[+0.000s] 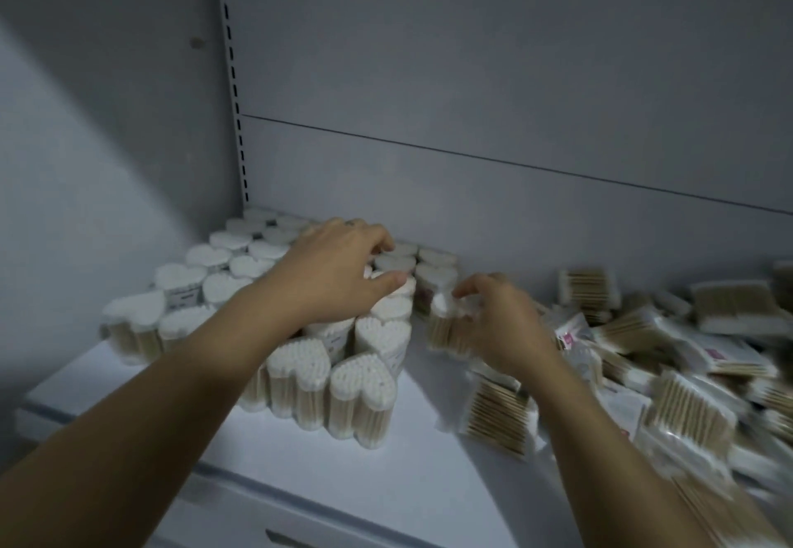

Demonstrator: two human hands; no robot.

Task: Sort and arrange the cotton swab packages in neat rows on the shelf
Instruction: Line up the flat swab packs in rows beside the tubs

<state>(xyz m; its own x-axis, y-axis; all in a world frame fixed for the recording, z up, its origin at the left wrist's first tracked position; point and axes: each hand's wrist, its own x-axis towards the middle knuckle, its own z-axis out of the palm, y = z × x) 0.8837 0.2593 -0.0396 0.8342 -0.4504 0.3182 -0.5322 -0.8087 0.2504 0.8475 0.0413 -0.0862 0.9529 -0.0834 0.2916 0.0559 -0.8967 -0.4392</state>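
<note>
Heart-shaped packs of wooden cotton swabs (364,384) stand upright in rows on the left half of the white shelf (429,483). My left hand (334,272) rests on top of the rows near the back, fingers curled over one upright pack (397,287). My right hand (497,324) grips another upright heart-shaped pack (446,324) just right of the rows, beside two packs standing at the back wall. A loose heap of flat swab packets (669,358) lies to the right.
The grey back panel (472,161) and a slotted upright (234,88) close off the shelf behind. A side wall (86,161) bounds the left. Bare white shelf shows at the front between the rows and the heap. A drawer front (274,539) lies below.
</note>
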